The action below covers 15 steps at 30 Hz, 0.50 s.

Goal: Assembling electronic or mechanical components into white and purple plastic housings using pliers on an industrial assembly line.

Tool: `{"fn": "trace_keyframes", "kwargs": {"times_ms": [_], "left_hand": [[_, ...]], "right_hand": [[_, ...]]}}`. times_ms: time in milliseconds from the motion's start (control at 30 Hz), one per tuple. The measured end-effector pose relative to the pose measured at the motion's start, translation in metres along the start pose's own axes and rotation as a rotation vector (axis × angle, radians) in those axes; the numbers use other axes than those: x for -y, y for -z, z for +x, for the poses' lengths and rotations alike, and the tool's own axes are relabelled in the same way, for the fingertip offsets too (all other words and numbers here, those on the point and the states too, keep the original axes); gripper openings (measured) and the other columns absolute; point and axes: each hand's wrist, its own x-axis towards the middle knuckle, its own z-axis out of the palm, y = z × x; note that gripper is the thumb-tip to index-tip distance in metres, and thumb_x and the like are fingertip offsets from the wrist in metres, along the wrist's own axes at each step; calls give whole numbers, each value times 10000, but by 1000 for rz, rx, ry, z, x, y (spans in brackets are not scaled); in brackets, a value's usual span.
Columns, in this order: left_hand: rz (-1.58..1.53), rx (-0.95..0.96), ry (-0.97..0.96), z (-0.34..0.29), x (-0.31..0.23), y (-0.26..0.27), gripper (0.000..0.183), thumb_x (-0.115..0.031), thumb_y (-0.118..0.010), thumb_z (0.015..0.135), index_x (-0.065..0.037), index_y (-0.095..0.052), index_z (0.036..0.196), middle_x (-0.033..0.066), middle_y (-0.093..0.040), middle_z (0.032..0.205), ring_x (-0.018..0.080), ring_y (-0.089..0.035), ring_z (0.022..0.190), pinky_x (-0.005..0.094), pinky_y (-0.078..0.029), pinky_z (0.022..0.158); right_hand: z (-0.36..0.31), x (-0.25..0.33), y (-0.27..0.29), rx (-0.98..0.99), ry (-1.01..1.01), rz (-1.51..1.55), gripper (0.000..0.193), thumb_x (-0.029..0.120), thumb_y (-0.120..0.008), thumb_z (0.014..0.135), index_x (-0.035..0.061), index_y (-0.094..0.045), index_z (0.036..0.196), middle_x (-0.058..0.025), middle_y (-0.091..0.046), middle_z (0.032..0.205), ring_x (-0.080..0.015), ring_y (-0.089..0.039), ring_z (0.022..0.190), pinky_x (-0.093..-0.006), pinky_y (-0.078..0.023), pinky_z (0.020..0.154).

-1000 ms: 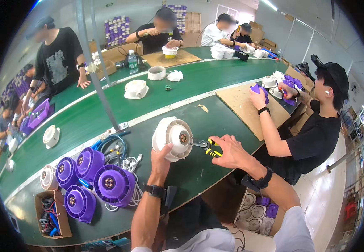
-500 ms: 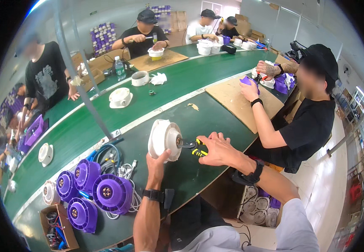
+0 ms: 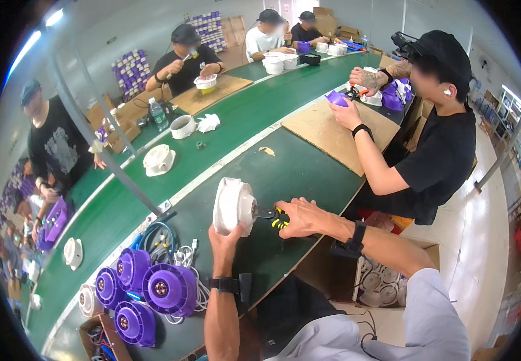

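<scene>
My left hand (image 3: 226, 240) grips a white round plastic housing (image 3: 230, 207) from below, its hub side facing right, held up over the green table. My right hand (image 3: 303, 218) is closed round the black and yellow handles of a pair of pliers (image 3: 281, 220). The pliers' jaws meet the middle of the housing's hub; what they bite on there is too small to tell. Several purple housings (image 3: 169, 289) stand on the table left of my left forearm, beside white cables (image 3: 202, 295) and a coil of blue-grey hose (image 3: 155, 234).
A green conveyor belt (image 3: 111, 212) runs behind the table, carrying white housings (image 3: 159, 160). A metal post (image 3: 110, 165) rises at the table's far edge. To the right, a co-worker (image 3: 432, 141) handles a purple part over a brown board (image 3: 317, 135). Cardboard boxes (image 3: 105, 338) hold parts.
The view has shifted, so the table items sit farther right. My right fingers, more spread before, have closed on the pliers' handles. The housing is turned slightly more sideways.
</scene>
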Motion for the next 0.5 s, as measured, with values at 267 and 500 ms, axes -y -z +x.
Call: {"fn": "trace_keyframes", "kwargs": {"times_ms": [267,500], "left_hand": [[54,51,5,0,2,-1,531,-209,-773,733,69,-609,1155,87,-668,1000,162,-622,868,295,-501,778],[129,24,1,-3,4,0,564,-221,-783,750,69,-590,1194,100,-664,1035,161,-616,900,304,-511,790]], "right_hand": [[-2,-2,12,161,-46,157,719,314,-685,623,20,-574,1270,-261,-659,1114,-436,-616,1069,-556,-473,893],[-3,-7,-9,83,60,232,726,305,-689,636,-28,-564,1268,-276,-668,1055,-403,-647,1010,-460,-505,875]]}}
